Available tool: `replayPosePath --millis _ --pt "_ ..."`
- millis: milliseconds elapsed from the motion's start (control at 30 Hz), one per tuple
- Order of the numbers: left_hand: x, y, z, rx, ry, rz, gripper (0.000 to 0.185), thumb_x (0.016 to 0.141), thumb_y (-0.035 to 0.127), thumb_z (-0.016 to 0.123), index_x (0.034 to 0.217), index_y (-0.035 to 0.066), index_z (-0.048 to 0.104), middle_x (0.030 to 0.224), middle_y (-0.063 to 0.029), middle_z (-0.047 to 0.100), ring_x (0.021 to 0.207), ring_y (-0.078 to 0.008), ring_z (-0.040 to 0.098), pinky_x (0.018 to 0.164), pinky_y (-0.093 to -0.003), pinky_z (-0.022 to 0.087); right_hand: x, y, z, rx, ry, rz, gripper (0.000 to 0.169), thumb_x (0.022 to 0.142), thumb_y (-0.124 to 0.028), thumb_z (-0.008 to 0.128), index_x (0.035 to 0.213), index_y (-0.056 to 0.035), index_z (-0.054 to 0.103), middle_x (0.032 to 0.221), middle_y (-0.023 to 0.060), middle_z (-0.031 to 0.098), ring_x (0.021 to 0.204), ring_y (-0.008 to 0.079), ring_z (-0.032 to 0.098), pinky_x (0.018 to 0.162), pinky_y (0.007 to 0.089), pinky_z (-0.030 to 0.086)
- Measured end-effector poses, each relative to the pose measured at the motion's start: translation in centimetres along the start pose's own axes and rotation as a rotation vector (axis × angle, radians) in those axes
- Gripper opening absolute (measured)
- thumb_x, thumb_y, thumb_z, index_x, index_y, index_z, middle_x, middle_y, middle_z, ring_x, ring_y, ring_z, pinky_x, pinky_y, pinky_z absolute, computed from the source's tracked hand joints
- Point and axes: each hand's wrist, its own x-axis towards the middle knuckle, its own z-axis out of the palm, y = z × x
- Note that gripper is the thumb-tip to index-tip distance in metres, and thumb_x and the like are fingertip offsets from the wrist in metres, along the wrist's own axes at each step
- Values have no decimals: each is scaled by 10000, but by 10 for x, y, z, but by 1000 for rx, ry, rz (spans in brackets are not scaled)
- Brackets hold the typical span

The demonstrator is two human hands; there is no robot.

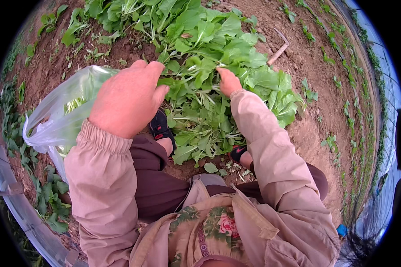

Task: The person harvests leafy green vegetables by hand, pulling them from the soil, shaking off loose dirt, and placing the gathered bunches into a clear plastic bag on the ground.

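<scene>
A large heap of leafy greens (200,36) with pale stems lies on the soil before me and reaches between my feet. My left hand (130,96) is raised at the left edge of the heap, back up, thumb and fingers apart, with nothing seen in it. My right hand (229,81) touches the leaves at the middle of the heap, near the root end of a plant; its fingertips are partly hidden, so its hold is unclear. Left of my left hand stands a clear plastic bag (63,100) with greens inside, partly covered by the hand and sleeve.
A small hoe or sickle with a wooden handle (278,54) lies on the soil right of the heap. Rows of seedlings (349,110) grow at the right, darker leafy plants (50,197) at the left. Plastic sheeting (384,86) borders the plot. My shoes (160,125) flank the lower heap.
</scene>
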Motion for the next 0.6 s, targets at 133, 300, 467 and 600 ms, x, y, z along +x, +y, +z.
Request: replayPosePath --millis 133,300,467,600 --pt "-11 0 -5 25 -177 -68 354 882 228 622 1182 52 557 1010 -172 617 947 -378 607 801 -454 492 3 -20 14 57 83 16 274 773 -53 597 1044 -92 612 1076 142 604 1029 350 572 903 471 445" --pt "-6 0 -2 -1 -112 -16 361 870 239 640 1169 55 557 1000 -162 623 937 -368 615 783 -451 496 -29 -42 25 -452 43 -92 205 695 -96 681 896 -127 656 957 83 564 979 284 539 824 426 402" --pt "-8 -5 2 0 -123 22 352 866 240 647 1145 43 560 991 -163 622 940 -369 611 786 -454 493 -36 -23 22 -456 106 -126 206 651 -107 711 848 -160 683 1073 47 567 1059 275 508 866 417 376" --pt "-12 -5 -3 25 -139 -27 339 870 234 647 1136 38 570 993 -165 622 957 -370 606 810 -454 487 -54 -45 -33 30 249 -67 239 656 -127 766 881 -157 693 1233 59 551 1166 297 478 960 446 377"
